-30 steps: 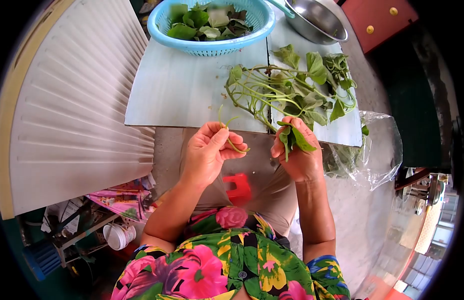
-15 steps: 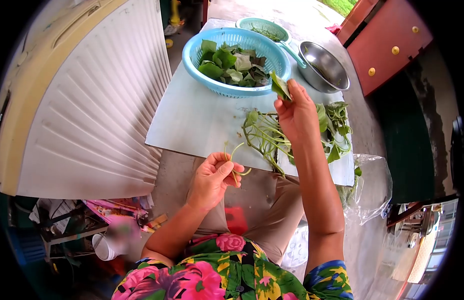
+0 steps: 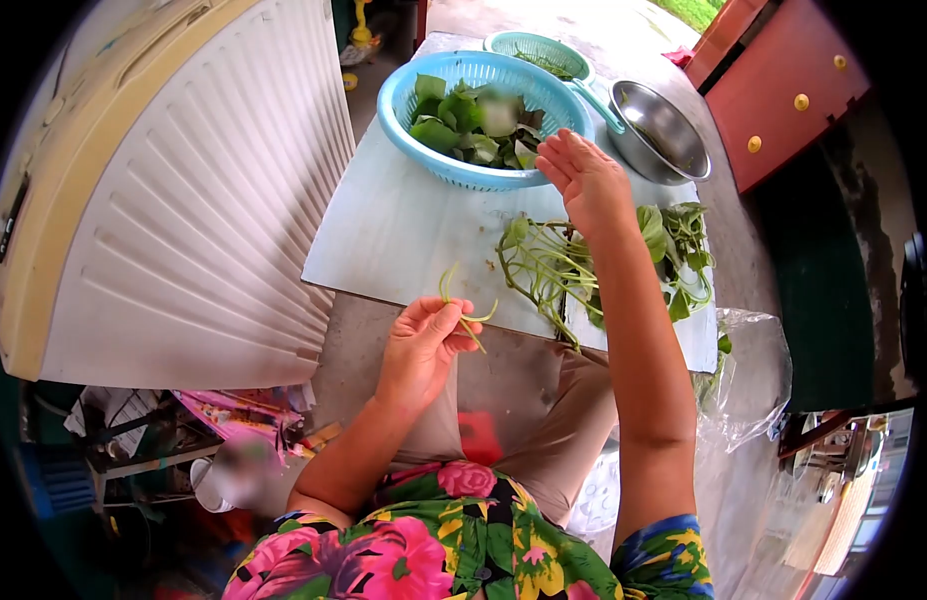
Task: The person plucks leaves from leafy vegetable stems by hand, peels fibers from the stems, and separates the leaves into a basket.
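Observation:
My left hand pinches a few thin green stems just off the near edge of the board. My right hand is raised at the right rim of the blue plastic basket, its fingers stretched out and nothing seen in them. Inside that basket lie loose green leaves; one pale spot among them is blurred. Below my right hand, leafy vines with long stems are spread on the board, partly hidden behind my forearm.
A pale blue board serves as the work surface. Behind stand a green colander with stems and a steel bowl. A white ribbed panel rises at left. Clear plastic hangs at right, near a red cabinet.
The leaf held in my right hand has left it, and that hand's fingers have straightened near the basket rim. My left hand keeps its stems. The whole view has shifted slightly.

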Demonstrator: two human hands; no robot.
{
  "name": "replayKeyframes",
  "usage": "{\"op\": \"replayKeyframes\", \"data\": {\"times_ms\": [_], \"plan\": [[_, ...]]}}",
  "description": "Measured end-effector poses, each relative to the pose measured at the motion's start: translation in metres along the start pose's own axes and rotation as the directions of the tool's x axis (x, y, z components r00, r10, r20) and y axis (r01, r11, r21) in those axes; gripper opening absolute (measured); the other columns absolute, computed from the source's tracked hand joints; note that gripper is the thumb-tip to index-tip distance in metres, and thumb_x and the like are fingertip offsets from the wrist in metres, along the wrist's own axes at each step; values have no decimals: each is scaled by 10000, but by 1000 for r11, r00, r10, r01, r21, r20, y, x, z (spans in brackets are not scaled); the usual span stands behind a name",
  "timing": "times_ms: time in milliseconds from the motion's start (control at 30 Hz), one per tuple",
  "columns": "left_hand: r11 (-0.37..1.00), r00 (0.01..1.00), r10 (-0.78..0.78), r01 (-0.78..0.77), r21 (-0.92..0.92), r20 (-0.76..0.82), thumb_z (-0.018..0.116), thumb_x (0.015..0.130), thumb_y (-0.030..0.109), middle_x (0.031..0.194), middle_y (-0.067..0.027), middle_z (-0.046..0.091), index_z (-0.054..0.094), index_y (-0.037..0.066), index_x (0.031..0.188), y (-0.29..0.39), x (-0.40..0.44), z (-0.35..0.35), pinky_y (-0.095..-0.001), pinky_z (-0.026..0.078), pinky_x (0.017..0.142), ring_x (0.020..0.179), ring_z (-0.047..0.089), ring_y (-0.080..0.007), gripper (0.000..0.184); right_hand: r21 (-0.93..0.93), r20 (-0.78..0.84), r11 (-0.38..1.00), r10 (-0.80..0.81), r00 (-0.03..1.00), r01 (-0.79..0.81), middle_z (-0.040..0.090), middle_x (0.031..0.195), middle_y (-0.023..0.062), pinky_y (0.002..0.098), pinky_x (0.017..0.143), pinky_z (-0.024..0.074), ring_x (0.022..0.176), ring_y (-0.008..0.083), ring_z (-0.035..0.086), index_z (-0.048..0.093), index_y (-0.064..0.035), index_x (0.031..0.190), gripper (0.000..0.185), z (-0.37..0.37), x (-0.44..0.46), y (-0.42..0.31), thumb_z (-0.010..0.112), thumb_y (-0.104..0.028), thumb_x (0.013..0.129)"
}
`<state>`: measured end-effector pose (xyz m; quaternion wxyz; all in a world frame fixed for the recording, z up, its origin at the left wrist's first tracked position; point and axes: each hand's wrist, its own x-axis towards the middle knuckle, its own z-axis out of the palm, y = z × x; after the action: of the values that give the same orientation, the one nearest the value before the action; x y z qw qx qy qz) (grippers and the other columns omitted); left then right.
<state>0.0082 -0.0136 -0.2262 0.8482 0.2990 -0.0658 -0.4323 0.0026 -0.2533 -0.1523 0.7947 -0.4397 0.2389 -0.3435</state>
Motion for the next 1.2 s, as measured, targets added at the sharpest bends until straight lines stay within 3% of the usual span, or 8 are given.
{"op": "replayKeyframes", "data": {"times_ms": [100,367,633,733,833,1067,1133,1200], "plan": [[999,1000,26,-27,-42,-6,550,829,83,794,-73,609,578,45,867,-4,3,-4,-265,500,565,646,586,-142,61,42,114,999,15,993,-20,569,921,129,322,744,499,827,217,580,498,43,1029,258,-5,-37,-4,525,-135,844],[999,995,-33,32,9,96,506,849,65,794,-64,581,575,32,897,-10,-4,10,-245,471,550,657,566,-132,91,-361,188,931,127,974,-52,599,857,73,230,630,451,727,112,559,545,12,1007,261,-49,-170,24,576,-171,824],[978,992,-53,29,208,114,577,811,71,774,-61,598,570,13,890,-34,-15,29,-262,488,566,615,570,-140,99,-349,139,919,-145,980,185,535,1006,56,226,653,452,792,105,532,524,-45,1101,392,-68,-211,30,641,-8,729],[965,989,-68,32,261,129,579,809,68,771,-63,596,566,4,896,-38,-17,31,-264,489,569,613,572,-138,109,-736,376,443,-361,853,512,566,887,77,242,597,449,727,170,557,589,-91,994,339,-73,-209,29,639,28,681],[966,987,-84,47,254,138,579,807,64,772,-64,596,564,0,897,-40,-18,32,-268,491,569,616,573,-136,111,-773,393,365,-366,844,519,563,790,71,257,547,441,663,184,554,579,-62,907,252,-82,-208,35,627,42,683],[977,986,-62,29,210,154,568,811,49,790,-79,598,560,-9,904,-47,-23,33,-281,502,584,655,580,-141,110,-832,174,445,-357,918,332,521,693,45,245,489,413,558,133,510,524,-25,815,128,-76,-214,48,602,13,722],[978,984,-54,17,208,170,560,813,41,791,-83,598,558,-12,905,-47,-24,34,-282,503,587,661,581,-146,107,-614,-24,772,-225,974,163,491,665,-9,203,476,379,539,56,453,512,-21,822,66,-74,-217,50,564,-26,781],[979,982,-41,3,204,186,553,815,34,792,-86,598,556,-15,906,-46,-25,34,-284,504,590,667,583,-150,104,-494,-53,864,-145,988,100,471,652,-26,187,470,355,538,36,423,511,-22,821,42,-72,-219,50,541,-47,804]]}}
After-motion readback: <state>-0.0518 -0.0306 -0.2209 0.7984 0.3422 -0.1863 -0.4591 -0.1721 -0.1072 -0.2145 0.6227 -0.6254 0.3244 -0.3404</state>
